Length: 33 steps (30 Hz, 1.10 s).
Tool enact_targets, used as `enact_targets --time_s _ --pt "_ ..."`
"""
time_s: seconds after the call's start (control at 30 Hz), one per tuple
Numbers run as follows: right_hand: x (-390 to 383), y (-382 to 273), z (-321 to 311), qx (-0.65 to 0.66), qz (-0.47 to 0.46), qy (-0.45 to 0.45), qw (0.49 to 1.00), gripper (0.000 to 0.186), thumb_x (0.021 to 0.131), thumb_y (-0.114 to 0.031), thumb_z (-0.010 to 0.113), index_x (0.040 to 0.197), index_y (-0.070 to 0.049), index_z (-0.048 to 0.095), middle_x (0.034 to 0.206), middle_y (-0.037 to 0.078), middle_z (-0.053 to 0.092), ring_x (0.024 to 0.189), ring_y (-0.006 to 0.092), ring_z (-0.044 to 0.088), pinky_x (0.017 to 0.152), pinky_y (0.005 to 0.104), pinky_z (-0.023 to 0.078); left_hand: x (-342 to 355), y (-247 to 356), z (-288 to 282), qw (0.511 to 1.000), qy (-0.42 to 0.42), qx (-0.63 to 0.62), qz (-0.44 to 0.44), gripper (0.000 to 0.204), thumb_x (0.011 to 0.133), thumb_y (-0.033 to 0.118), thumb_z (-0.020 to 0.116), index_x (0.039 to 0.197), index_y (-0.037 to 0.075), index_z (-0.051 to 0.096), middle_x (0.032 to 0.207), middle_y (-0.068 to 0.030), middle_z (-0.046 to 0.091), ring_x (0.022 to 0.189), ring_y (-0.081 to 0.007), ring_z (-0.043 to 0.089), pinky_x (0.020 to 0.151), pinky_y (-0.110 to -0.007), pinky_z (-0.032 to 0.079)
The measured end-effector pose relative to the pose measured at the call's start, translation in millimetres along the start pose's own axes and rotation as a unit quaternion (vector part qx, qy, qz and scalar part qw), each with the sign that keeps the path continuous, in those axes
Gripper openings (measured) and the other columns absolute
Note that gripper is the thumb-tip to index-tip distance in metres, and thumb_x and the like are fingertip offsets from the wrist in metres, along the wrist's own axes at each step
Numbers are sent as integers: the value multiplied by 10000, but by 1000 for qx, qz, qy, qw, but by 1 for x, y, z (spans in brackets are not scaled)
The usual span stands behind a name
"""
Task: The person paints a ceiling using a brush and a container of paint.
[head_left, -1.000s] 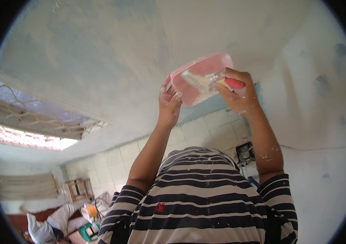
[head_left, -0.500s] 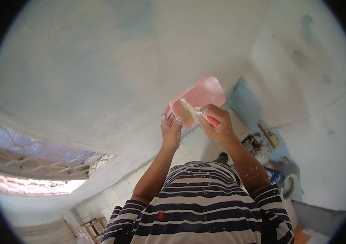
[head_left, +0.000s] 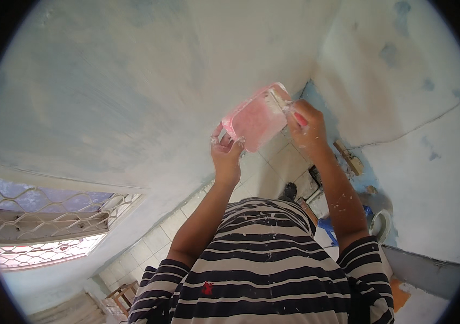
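Observation:
My left hand (head_left: 226,156) grips the near left corner of a shallow pink plastic tub (head_left: 255,123), its thumb over the rim. The tub is tilted, with white paste smeared on its inside and edges. My right hand (head_left: 309,127) is closed around a putty knife (head_left: 280,100) whose handle shows a red end. The blade lies against the far right part of the tub, with pale paste on it. Specks of white stick to both hands and the right forearm.
A patchy pale wall (head_left: 132,86) rises ahead, meeting another wall (head_left: 403,119) at a corner on the right. A grilled window (head_left: 46,213) is at the left. By my right forearm are a wooden piece (head_left: 350,157) and a white bucket (head_left: 381,227) above the tiled floor (head_left: 273,162).
The putty knife has moved from the tub's near left part to its far right end. Both hands and the tub sit somewhat higher in view, and the tub is turned more toward me.

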State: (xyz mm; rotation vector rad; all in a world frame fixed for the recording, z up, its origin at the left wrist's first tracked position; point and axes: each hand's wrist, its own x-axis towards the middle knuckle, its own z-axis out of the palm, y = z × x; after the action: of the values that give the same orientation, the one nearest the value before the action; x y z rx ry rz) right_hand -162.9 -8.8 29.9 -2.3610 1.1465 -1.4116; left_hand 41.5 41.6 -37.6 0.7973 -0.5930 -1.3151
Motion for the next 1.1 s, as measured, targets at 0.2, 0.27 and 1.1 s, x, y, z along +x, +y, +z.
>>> enact_targets --time_s 0.2,0.27,1.1 --pt "-33 -8 10 -81 56 -43 994 422 691 18 686 1105 -49 644 1124 160 644 1013 357 623 898 477 494 1 -17 14 998 20 63 6 714 852 -30 646 1440 14 244 1357 -179 535 1174 -242 568 958 -348 477" --pt "-22 -32 7 26 25 -56 998 394 679 65 676 1057 -43 649 1008 160 660 890 345 651 788 409 531 -10 -32 13 998 39 2 56 749 833 -12 680 1441 17 243 1359 -182 535 1196 -238 556 977 -343 460" --pt "-45 92 -89 129 316 255 905 69 867 48 637 915 7 610 959 90 602 935 218 619 885 376 548 -39 -117 -47 968 229 102 -24 651 895 77 630 1423 78 248 1317 -134 522 1128 -216 551 882 -377 485"
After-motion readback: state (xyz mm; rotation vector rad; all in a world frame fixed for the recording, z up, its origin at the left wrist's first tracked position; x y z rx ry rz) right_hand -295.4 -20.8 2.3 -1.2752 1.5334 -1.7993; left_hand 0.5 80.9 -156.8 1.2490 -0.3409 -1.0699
